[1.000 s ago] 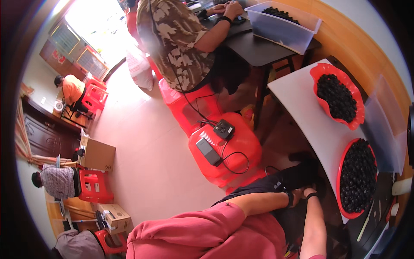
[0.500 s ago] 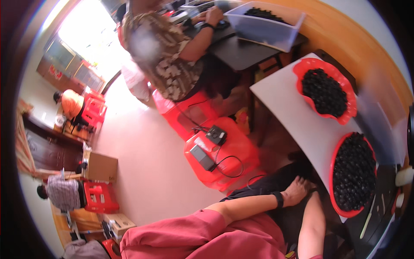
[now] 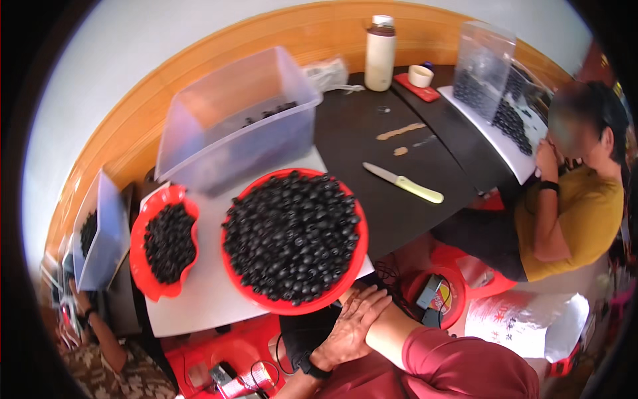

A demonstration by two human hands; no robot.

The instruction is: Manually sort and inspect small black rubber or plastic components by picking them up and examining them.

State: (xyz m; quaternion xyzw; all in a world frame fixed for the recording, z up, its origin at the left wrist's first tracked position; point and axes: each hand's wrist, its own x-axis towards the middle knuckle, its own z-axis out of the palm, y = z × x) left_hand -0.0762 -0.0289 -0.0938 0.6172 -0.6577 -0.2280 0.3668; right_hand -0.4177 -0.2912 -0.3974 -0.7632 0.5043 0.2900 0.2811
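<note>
My left hand (image 3: 352, 327), with a dark band at its wrist, lies across my right forearm (image 3: 389, 332) near the wrist. Its fingers rest extended over the skin and hold no object. My right hand is mostly hidden beyond my left fingers and below the bowl's rim, so its fingers do not show. Just ahead of both hands, a round red bowl (image 3: 362, 256) stands at the edge of a white board (image 3: 209, 292). Small black rounded pieces (image 3: 292, 233), some showing holes, heap up in it.
A scalloped red bowl (image 3: 139, 266) of black pieces sits left of the round one, with a clear plastic bin (image 3: 232, 149) behind. A knife (image 3: 419, 189) with a pale green handle and a flask (image 3: 380, 56) are on the dark table (image 3: 345, 146). A co-worker (image 3: 571, 206) sits at right.
My view has swung to the right, bringing the table, knife and flask into sight. My left hand stays on my right arm and now lies nearer the round bowl in the picture.
</note>
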